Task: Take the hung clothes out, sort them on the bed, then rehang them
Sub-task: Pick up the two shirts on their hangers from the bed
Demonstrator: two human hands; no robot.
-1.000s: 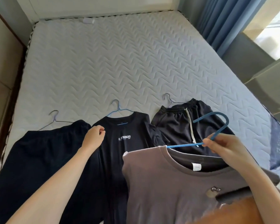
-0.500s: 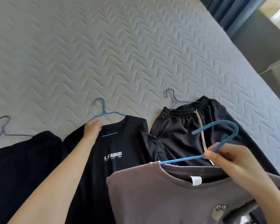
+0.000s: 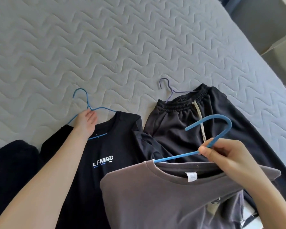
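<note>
The grey tee (image 3: pixel 155 195) hangs on a thick hanger (image 3: pixel 177 157) just below the right hand (image 3: pixel 229 159), which pinches the hanger's neck over the bed (image 3: pixel 122 47). The left hand (image 3: pixel 86 120) rests on the thin hanger (image 3: pixel 88 103) of the black tee (image 3: pixel 106 176). Whether it grips the hanger cannot be told.

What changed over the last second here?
The left hand slid up from the shoulder of the black T-shirt to touch its thin blue hanger by the neck. The right hand went on holding the thick blue hanger with the grey shirt; the shorts lay unmoved.
</note>
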